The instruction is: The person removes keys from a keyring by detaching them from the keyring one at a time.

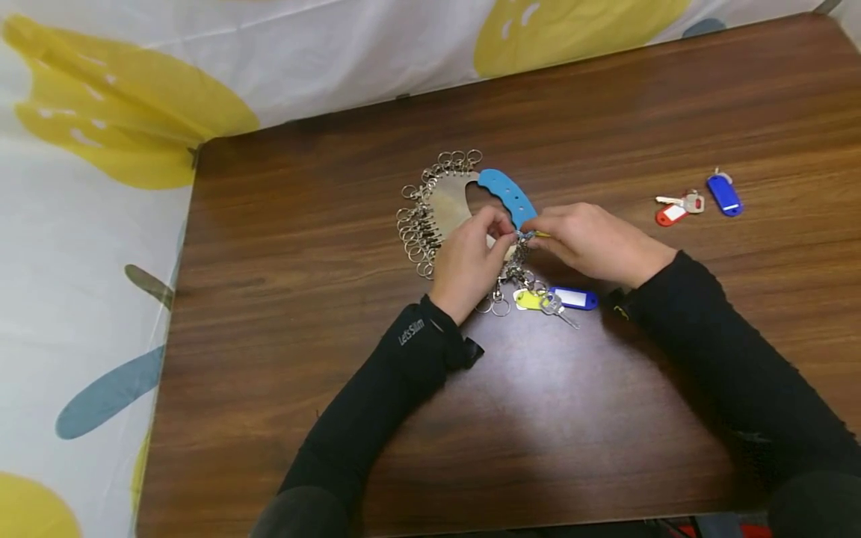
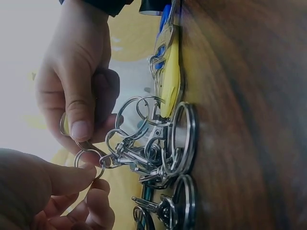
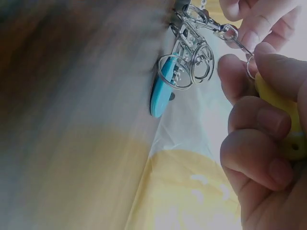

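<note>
Near the middle of the worktop (image 1: 269, 359), a metal key holder (image 1: 447, 202) with a blue handle (image 1: 507, 193) is lying under my hands. I am pinching 1 of its rings (image 2: 103, 166) with the left hand (image 1: 468, 258), while my right hand (image 1: 599, 243) is gripping a yellow tag (image 3: 274, 98). Just beside them, 1 key (image 1: 552, 304), a 2nd yellow tag (image 1: 528, 300) and a blue tag (image 1: 578, 300) are resting; farther right, a red tag (image 1: 666, 217) and a 2nd blue tag (image 1: 725, 194) are lying.

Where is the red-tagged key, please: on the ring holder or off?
Off; the key lies on the table, apart from the ring holder.
</note>
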### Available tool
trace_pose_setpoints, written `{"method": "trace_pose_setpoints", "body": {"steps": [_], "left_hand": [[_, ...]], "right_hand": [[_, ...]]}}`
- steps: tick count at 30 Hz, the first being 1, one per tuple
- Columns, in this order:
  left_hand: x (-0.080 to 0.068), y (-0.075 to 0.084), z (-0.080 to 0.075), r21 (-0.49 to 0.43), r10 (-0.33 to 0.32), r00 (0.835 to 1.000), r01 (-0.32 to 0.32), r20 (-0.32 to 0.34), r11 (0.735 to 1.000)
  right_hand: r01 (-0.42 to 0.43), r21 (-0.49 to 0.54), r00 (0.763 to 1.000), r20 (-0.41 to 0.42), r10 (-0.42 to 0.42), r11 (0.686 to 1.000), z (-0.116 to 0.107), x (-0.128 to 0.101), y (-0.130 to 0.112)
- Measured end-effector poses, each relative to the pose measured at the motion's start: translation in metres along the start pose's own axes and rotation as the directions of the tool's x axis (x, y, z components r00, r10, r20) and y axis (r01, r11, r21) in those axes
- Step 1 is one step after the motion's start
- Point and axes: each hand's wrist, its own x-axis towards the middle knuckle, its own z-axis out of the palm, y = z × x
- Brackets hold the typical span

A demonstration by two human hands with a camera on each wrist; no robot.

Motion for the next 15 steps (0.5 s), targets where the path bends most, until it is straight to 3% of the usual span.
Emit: {"method": "trace_pose_setpoints", "body": {"steps": [5, 10, 15], "left_hand": [[-0.0001, -0.0003, -0.0001, -0.015, -0.016, 1.0, 0.016, 0.004, 1.0], [0.0002, 0.0003, -0.0004, -0.015, -0.017, 1.0, 0.017, 0.012, 1.0], [0.0005, 0.0006, 0.0006, -0.012, -0.012, 1.0, 0.013, 0.018, 1.0]], "right_hand": [[-0.019, 0.008, 1.0, 0.003, 0.019, 1.0, 0.0004, -0.0001, -0.001], [-0.007, -0.002, 0.998, -0.056, 0.007, 1.0, 0.002, 0.0014, 0.0004], [-0.075, 0.035, 0.996, -0.043, 0.077, 0.997, 0.0005, 0.0024, -0.001]]}}
